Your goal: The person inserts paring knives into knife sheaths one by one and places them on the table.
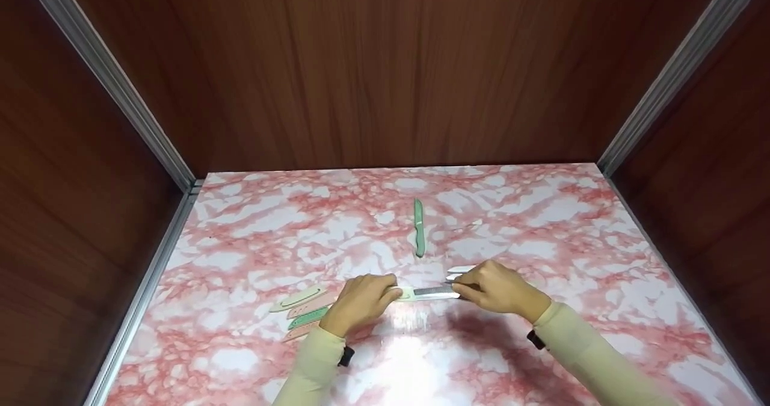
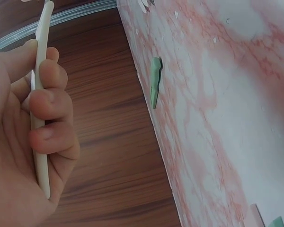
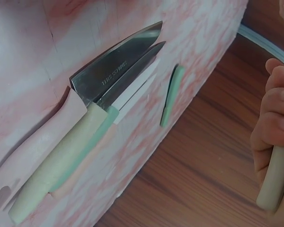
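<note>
My left hand (image 1: 364, 301) grips a cream blade cover (image 2: 41, 118), its fingers curled round the flat piece. In my right hand (image 1: 502, 289) is a knife with a cream handle (image 3: 277, 172). Between the hands, the knife's shiny blade (image 1: 436, 292) points left, its tip end at the cover, which overlaps it in the head view. Under and beside the right hand lie several bare knives, among them a wide one with a pink handle (image 3: 42, 139) and one with a cream handle (image 3: 61, 161).
Left of the left hand, several blade covers lie fanned out: a cream cover (image 1: 298, 298), a pink cover (image 1: 310, 305) and a green cover (image 1: 308, 317) among them. A green knife (image 1: 419, 228) lies farther back. Brown wood-grain panels (image 1: 385, 69) wall the marbled table (image 1: 240, 249).
</note>
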Available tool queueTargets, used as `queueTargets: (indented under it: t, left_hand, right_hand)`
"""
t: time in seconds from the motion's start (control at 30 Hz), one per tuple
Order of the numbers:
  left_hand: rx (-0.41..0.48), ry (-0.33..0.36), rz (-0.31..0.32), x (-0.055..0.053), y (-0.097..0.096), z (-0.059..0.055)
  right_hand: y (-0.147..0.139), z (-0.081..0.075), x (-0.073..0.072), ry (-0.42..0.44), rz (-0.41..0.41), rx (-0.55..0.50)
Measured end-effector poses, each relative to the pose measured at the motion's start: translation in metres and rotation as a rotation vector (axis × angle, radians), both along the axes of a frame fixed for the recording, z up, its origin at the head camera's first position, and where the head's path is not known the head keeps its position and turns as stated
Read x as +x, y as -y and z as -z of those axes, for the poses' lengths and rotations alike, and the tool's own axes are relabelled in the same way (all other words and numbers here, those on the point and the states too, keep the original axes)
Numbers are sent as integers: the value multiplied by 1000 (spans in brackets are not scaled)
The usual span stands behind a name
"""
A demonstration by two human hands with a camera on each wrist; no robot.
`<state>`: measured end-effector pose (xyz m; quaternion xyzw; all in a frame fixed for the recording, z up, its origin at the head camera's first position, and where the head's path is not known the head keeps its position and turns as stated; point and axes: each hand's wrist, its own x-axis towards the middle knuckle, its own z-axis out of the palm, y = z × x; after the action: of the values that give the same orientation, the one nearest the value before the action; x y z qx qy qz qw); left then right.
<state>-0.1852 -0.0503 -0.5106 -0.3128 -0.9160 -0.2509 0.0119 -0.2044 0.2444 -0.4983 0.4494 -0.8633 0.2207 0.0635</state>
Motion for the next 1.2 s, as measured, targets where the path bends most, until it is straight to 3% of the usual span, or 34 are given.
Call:
queueTargets:
  t: [0.7, 1.2]
  left_hand:
    - [49, -19, -8, 0, -6, 1]
    - [37, 9, 6, -1, -13, 4]
  right_hand:
    - [5, 2, -1, 44, -17, -40]
    - [10, 4, -1, 14, -21, -33]
